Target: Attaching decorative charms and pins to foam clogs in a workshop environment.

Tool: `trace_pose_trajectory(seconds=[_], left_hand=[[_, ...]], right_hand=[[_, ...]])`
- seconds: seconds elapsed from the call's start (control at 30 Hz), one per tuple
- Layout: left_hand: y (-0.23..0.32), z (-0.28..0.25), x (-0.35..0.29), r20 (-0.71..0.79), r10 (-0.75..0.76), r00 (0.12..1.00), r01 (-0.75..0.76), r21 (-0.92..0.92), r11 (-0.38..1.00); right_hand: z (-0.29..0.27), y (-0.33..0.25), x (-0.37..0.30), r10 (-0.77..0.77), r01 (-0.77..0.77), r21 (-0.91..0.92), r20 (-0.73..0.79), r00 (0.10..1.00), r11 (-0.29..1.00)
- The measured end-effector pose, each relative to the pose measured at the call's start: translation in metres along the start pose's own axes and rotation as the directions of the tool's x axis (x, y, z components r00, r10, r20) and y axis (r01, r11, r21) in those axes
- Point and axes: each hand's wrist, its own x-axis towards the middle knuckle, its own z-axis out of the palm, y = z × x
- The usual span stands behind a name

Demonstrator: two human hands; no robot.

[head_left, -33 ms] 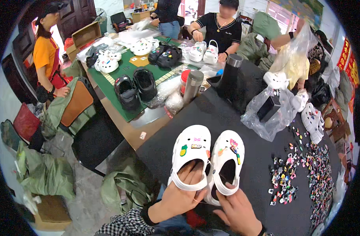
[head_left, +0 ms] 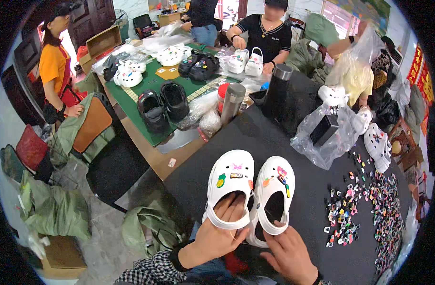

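Note:
In front of me two white clogs, the left clog and the right clog, stand side by side, toes pointing away. The left one carries a pineapple charm and a pink bow; the right one has a pink bow and a long colourful charm. My left hand reaches under the heel strap, its fingers inside the left clog and its thumb outside, closed on it. At the back of the right clog, my right hand has its fingers in the opening under the strap, gripping the heel end.
Many small colourful charms lie on the black table at right, below another white clog. A clear bag with a black box is beyond. Black clogs sit on a green table, where a co-worker holds white clogs.
Both white clogs have shifted very slightly, together with my hands. Otherwise the scene stays the same.

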Motion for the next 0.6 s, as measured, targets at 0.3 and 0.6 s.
trace_pose_trajectory(seconds=[0.3,0.6], left_hand=[[-0.004,-0.014,-0.013,-0.040,0.040,0.998,-0.044,-0.124,0.991],[-0.009,-0.039,-0.042,-0.179,-0.002,0.984,-0.007,-0.046,0.999]], right_hand=[[-0.027,0.011,-0.009,0.165,-0.157,0.055,-0.199,0.966,0.986],[-0.021,0.007,-0.012,0.147,-0.132,0.077,-0.243,0.959,0.988]])
